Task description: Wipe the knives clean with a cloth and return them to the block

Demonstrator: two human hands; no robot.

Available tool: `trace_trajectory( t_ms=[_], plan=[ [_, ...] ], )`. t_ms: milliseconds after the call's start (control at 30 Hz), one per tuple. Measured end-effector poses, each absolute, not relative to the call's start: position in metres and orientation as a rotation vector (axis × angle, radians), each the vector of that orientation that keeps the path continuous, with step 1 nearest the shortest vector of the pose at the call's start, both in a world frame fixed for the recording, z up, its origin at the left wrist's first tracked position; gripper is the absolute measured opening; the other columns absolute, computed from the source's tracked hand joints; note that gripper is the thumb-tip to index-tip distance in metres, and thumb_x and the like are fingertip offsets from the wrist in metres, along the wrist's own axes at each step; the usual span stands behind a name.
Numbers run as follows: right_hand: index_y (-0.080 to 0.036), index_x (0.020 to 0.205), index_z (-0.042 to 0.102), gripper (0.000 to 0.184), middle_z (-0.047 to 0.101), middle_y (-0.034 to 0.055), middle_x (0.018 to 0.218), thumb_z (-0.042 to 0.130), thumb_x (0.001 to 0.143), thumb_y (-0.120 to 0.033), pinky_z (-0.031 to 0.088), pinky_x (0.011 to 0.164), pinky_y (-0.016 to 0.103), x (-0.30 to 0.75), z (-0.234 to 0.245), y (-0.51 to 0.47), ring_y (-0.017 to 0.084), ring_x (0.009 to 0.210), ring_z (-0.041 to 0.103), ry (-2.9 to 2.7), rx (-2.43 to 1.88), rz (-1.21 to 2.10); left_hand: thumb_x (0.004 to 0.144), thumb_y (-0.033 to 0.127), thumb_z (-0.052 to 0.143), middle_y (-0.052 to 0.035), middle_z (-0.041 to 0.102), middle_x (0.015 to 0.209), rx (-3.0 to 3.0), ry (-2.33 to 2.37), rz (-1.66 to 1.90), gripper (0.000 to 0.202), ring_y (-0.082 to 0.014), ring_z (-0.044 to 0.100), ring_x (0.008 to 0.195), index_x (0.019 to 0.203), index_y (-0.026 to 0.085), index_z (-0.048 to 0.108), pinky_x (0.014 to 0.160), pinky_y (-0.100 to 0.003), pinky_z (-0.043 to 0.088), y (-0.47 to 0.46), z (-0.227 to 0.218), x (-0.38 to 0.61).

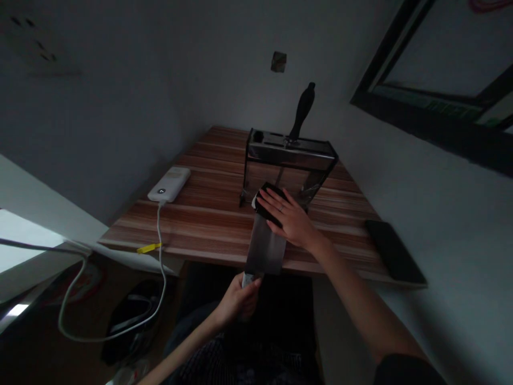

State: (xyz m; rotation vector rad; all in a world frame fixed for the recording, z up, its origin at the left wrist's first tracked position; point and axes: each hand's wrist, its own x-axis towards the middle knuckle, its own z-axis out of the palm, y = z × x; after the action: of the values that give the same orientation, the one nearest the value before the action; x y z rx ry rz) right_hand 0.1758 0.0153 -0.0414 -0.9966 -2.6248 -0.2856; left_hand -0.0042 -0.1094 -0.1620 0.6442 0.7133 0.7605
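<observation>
My left hand (239, 299) is wrapped round the light handle of a cleaver (264, 247) at the table's front edge. Its broad, flat blade points away from me over the tabletop. My right hand (295, 218) lies over a dark block (272, 197), fingers bent onto its top, and presses it at the blade's far end. Something white shows at the block's left side; I cannot tell what it is. Just behind stands a metal-framed device (290, 152) with an upright black lever handle (303, 109). The underside of the block is hidden.
The wood-grain table (200, 214) stands in a corner between walls. A white power bank (170, 184) sits at the left, its white cable (161, 267) hanging over the front edge near a yellow tag (148, 248). A dark phone (395, 251) lies at the right edge.
</observation>
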Motion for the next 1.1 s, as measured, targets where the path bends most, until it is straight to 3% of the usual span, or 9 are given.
trace_trajectory(
  t_ms=[500,667,867,1100],
  plan=[
    [-0.018,0.144,0.027,0.059,0.029,0.0037,0.151,0.045,0.088,-0.023,0.012,0.116,0.048,0.164,-0.08,-0.055,0.017,0.141,0.017,-2.77,-0.861,-0.023,0.064,0.054,0.073,0.0149,0.03,0.036,0.6,0.722,0.765,0.049,-0.0014,0.02,0.028,0.069,0.021,0.038,0.027,-0.012,0.021,-0.113,-0.16,-0.002],
    [-0.017,0.144,0.027,0.061,0.03,0.0038,0.15,0.046,0.087,-0.025,0.012,0.116,0.047,0.157,-0.091,-0.081,0.018,0.141,0.019,-2.816,-0.808,0.089,0.062,0.052,0.072,0.0138,0.027,0.035,0.601,0.792,0.771,0.049,-0.0005,0.019,0.029,0.061,0.021,0.034,0.03,-0.013,0.017,-0.112,-0.155,-0.004],
    [-0.014,0.144,0.027,0.06,0.028,0.0047,0.151,0.045,0.087,-0.025,0.007,0.117,0.045,0.153,-0.086,-0.09,0.017,0.142,0.015,-2.803,-0.776,0.121,0.057,0.048,0.075,0.0156,0.029,0.033,0.591,0.868,0.799,0.047,-0.0026,0.021,0.03,0.078,0.022,0.042,0.032,-0.014,0.018,-0.113,-0.146,-0.003],
    [-0.014,0.143,0.028,0.06,0.03,0.0046,0.15,0.045,0.087,-0.023,0.008,0.117,0.047,0.156,-0.089,-0.087,0.017,0.142,0.016,-2.798,-0.773,0.116,0.06,0.043,0.071,0.0151,0.03,0.033,0.609,0.924,0.821,0.041,-0.0023,0.022,0.03,0.078,0.021,0.042,0.032,-0.014,0.018,-0.112,-0.138,0.001]
  ],
)
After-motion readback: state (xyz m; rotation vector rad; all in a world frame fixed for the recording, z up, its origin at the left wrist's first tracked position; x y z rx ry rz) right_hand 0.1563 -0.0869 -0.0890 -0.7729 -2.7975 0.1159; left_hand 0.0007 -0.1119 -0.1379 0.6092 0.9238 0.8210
